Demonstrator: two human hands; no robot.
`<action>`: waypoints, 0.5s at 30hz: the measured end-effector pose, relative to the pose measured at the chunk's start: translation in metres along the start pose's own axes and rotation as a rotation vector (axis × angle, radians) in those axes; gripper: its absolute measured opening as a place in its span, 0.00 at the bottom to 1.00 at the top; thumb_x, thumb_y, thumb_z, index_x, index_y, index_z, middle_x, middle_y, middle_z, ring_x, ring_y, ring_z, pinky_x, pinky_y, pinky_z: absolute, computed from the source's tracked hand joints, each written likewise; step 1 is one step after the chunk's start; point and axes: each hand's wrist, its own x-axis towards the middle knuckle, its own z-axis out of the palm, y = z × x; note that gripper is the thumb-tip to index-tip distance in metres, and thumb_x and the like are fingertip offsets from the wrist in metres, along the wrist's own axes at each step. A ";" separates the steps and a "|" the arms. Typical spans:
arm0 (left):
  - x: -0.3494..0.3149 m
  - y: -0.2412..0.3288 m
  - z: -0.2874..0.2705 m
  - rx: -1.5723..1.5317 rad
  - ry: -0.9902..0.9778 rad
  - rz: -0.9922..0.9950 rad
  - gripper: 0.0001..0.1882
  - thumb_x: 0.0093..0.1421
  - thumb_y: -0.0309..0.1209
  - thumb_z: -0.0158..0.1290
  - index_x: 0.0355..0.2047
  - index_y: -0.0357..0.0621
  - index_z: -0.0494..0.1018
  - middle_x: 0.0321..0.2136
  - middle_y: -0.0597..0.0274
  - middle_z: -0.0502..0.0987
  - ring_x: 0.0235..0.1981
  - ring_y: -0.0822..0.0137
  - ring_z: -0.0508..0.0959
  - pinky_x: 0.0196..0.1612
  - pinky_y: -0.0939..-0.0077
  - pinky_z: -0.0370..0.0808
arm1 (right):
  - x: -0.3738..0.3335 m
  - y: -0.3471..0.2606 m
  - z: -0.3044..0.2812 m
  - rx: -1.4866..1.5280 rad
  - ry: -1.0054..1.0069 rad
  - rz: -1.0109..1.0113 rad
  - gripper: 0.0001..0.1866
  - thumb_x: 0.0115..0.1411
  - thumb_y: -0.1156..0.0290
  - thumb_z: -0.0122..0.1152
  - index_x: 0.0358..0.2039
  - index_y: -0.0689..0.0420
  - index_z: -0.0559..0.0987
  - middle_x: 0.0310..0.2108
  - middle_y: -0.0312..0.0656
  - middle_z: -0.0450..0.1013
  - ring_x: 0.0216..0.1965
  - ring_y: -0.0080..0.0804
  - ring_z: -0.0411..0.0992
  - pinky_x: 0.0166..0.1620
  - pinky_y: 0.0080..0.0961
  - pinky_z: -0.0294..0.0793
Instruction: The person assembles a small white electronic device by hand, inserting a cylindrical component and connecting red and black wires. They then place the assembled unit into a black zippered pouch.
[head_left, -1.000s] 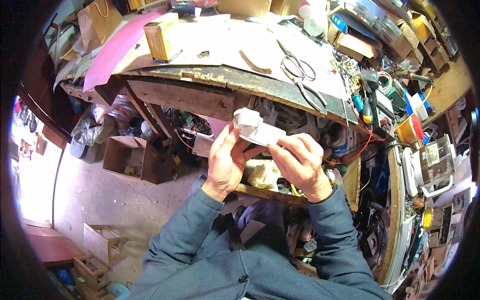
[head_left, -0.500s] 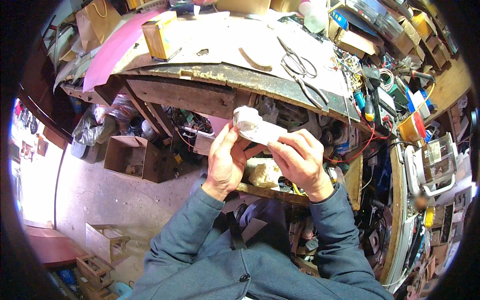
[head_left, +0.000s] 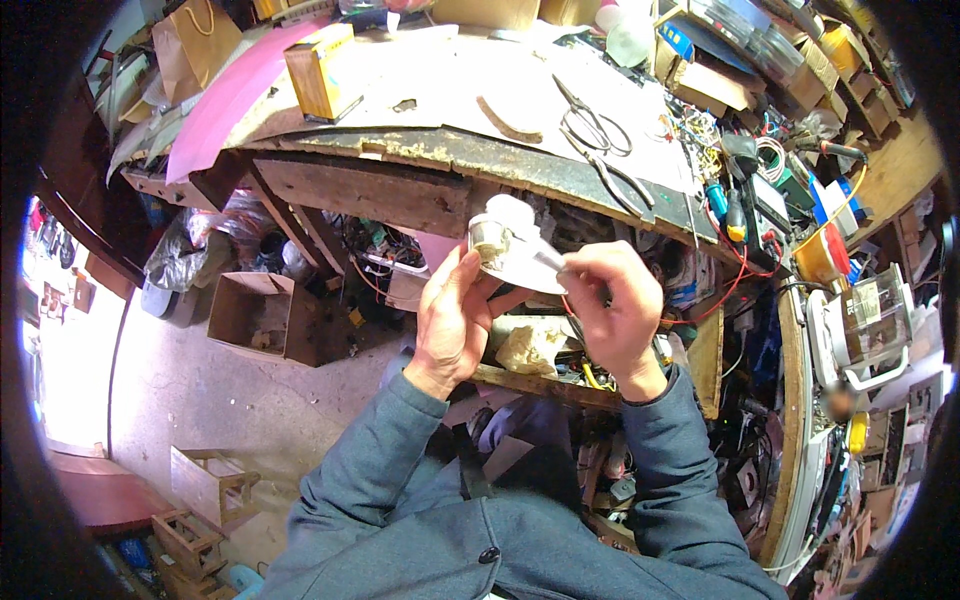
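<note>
My left hand (head_left: pixel 450 325) is closed around a small white, round-ended object (head_left: pixel 490 240) held up in front of the bench edge. It has a ring-like, partly see-through end and a paler rounded part; its exact kind I cannot make out. From it a pale flat strip (head_left: pixel 541 254) runs to my right hand (head_left: pixel 617 308), whose thumb and fingers pinch its end. The fingertips of my left hand are partly hidden behind the object.
Ahead stands a cluttered workbench (head_left: pixel 420 85) carrying scissors (head_left: pixel 590 120), pliers (head_left: pixel 620 185), and a yellow box (head_left: pixel 322 75). Under my hands an open drawer (head_left: pixel 545 388) holds a crumpled cream lump (head_left: pixel 531 347). A cardboard box (head_left: pixel 255 310) sits on the floor at left.
My right hand has turned and lifted slightly, moving a little right with the strip's end. The white object has tilted, showing more of its rounded part. My left hand has barely moved.
</note>
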 end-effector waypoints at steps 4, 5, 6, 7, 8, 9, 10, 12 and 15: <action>0.000 -0.001 -0.002 0.020 -0.008 0.001 0.22 0.76 0.38 0.47 0.65 0.43 0.65 0.57 0.56 0.76 0.60 0.60 0.77 0.61 0.50 0.77 | -0.002 0.012 -0.006 0.586 0.071 0.563 0.15 0.65 0.77 0.67 0.52 0.63 0.81 0.38 0.34 0.79 0.31 0.15 0.70 0.34 0.15 0.69; 0.000 0.000 -0.002 0.020 -0.014 0.005 0.22 0.75 0.38 0.47 0.65 0.43 0.65 0.58 0.57 0.76 0.60 0.60 0.77 0.61 0.50 0.77 | -0.002 0.015 -0.007 0.656 0.073 0.577 0.15 0.67 0.76 0.65 0.53 0.64 0.81 0.37 0.34 0.79 0.30 0.15 0.70 0.33 0.14 0.68; 0.001 0.000 -0.002 0.018 -0.022 0.008 0.22 0.75 0.38 0.47 0.66 0.43 0.65 0.58 0.57 0.76 0.60 0.60 0.77 0.61 0.50 0.77 | -0.003 0.018 -0.007 0.704 0.069 0.602 0.15 0.67 0.76 0.65 0.53 0.64 0.81 0.37 0.34 0.79 0.30 0.15 0.69 0.33 0.15 0.68; 0.001 0.000 -0.001 0.017 -0.018 0.011 0.22 0.75 0.38 0.47 0.66 0.43 0.65 0.58 0.57 0.76 0.60 0.60 0.77 0.61 0.50 0.77 | -0.004 0.020 -0.006 0.752 0.064 0.627 0.15 0.67 0.76 0.65 0.53 0.64 0.81 0.36 0.34 0.79 0.30 0.15 0.69 0.33 0.15 0.67; 0.000 0.000 -0.001 0.016 -0.014 0.013 0.22 0.75 0.38 0.47 0.66 0.43 0.65 0.58 0.57 0.75 0.60 0.60 0.77 0.61 0.50 0.77 | -0.004 0.021 -0.006 0.800 0.059 0.652 0.15 0.67 0.76 0.65 0.53 0.64 0.81 0.36 0.34 0.79 0.30 0.15 0.69 0.34 0.15 0.67; 0.000 0.000 0.000 0.015 -0.008 0.017 0.22 0.75 0.37 0.47 0.66 0.44 0.65 0.58 0.58 0.75 0.60 0.59 0.77 0.61 0.51 0.77 | -0.003 0.018 -0.006 0.837 0.046 0.658 0.14 0.68 0.75 0.64 0.52 0.65 0.80 0.36 0.36 0.76 0.30 0.18 0.69 0.35 0.18 0.68; 0.000 0.000 0.000 0.009 -0.008 0.020 0.22 0.75 0.37 0.47 0.66 0.44 0.65 0.58 0.58 0.75 0.60 0.60 0.77 0.61 0.51 0.77 | -0.002 0.017 -0.007 0.841 0.027 0.666 0.14 0.68 0.75 0.63 0.52 0.65 0.80 0.35 0.35 0.76 0.30 0.18 0.68 0.34 0.18 0.68; 0.000 0.001 0.000 -0.004 -0.010 0.026 0.22 0.75 0.36 0.47 0.66 0.44 0.65 0.58 0.58 0.75 0.60 0.60 0.77 0.60 0.51 0.77 | -0.002 0.016 -0.008 0.848 -0.010 0.681 0.13 0.69 0.75 0.62 0.52 0.65 0.80 0.35 0.34 0.75 0.30 0.17 0.67 0.34 0.17 0.66; 0.000 0.000 -0.002 -0.019 -0.022 0.033 0.22 0.75 0.36 0.47 0.66 0.45 0.65 0.59 0.58 0.75 0.60 0.60 0.77 0.60 0.51 0.78 | -0.002 0.016 -0.009 0.864 -0.049 0.722 0.12 0.69 0.75 0.61 0.51 0.64 0.80 0.34 0.33 0.74 0.30 0.16 0.65 0.33 0.16 0.63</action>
